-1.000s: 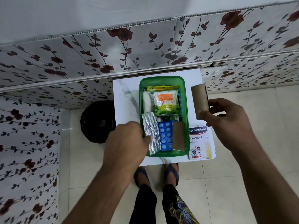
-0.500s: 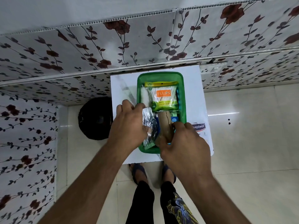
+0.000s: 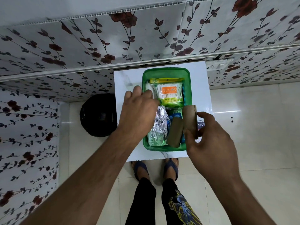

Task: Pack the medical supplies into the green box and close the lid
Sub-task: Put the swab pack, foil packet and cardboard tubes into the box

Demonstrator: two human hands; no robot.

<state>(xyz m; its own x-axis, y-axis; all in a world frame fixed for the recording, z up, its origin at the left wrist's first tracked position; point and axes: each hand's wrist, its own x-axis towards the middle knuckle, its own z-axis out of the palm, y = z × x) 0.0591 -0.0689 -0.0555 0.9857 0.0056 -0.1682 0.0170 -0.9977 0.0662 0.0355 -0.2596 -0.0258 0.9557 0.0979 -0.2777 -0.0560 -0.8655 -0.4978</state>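
The green box (image 3: pixel 165 70) stands open on a small white table (image 3: pixel 123 78). Inside lie a pack of cotton buds (image 3: pixel 168 93), a silver foil strip (image 3: pixel 158 127), a blue pill strip (image 3: pixel 174 115) and a brown bandage roll (image 3: pixel 174 133). My left hand (image 3: pixel 138 114) reaches over the box's left rim, fingers curled onto the top end of the foil strip by the cotton pack. My right hand (image 3: pixel 211 140) grips a second brown roll (image 3: pixel 190 120) upright at the box's right rim. A plaster box (image 3: pixel 201 125) is mostly hidden behind that hand.
A black round bin (image 3: pixel 99 116) sits on the tiled floor left of the table. A floral-patterned wall runs behind the table and along the left, with a wall socket (image 3: pixel 217 66) at the right. My sandalled feet (image 3: pixel 141 168) stand at the table's near edge.
My right hand carried its brown roll from right of the box in over the near end, then back to the right rim. My left hand slid farther along the foil strip toward the cotton pack.
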